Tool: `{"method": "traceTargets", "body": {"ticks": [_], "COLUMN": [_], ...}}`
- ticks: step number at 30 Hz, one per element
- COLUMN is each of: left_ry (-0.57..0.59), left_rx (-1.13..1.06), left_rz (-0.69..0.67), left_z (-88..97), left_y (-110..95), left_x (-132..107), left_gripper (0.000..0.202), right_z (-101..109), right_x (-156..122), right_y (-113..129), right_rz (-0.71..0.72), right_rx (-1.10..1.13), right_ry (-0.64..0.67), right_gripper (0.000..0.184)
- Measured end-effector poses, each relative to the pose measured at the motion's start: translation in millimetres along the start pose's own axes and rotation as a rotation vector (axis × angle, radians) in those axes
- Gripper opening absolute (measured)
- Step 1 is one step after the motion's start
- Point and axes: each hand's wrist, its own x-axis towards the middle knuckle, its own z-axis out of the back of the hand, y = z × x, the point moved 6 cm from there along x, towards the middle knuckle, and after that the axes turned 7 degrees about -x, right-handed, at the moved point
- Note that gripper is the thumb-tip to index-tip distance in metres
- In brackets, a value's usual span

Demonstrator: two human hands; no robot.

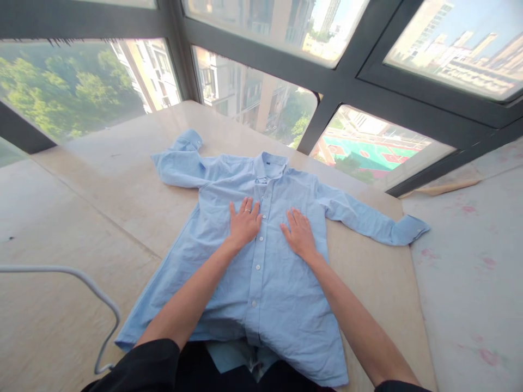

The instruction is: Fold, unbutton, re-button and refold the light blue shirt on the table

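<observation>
A light blue button-up shirt lies spread front side up, its collar at the far end and its hem close to me. Its left-hand sleeve is bent upward, while the right-hand sleeve stretches out to the side. My left hand, with a ring on one finger, rests flat on the chest just left of the button line. On the other side of the buttons, my right hand lies flat on the fabric with its fingers extended. Neither hand grasps anything.
The shirt lies on a beige stone-like ledge below grey-framed windows. A white cable curves across the left side. At the right stands a wall with pale flowered paper, peeling near the window frame.
</observation>
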Motion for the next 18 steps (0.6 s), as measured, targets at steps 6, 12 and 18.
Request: {"method": "traceTargets", "body": {"ticks": [6,12,18], "left_ry": [0.066,0.093,0.107], "left_rx": [0.019,-0.004,-0.017], "left_rz": [-0.007,-0.053,-0.073], "left_z": [-2.5,-3.7,-5.8], "left_y": [4.1,6.7,8.7], "left_x": [8.7,21.5,31.0], "left_gripper": [0.057,0.056,0.055], "right_z": [0.5,2.6,2.9], "right_x": [2.4,6.5,7.7], "right_y": [-0.3,-0.9,-0.5], "right_rz": [-0.029,-0.076,-0.113], "right_rx": [-0.019,-0.014,-0.017], "right_ry": [0.03,0.047,0.048], "right_gripper": [0.06,0.06,0.059]}}
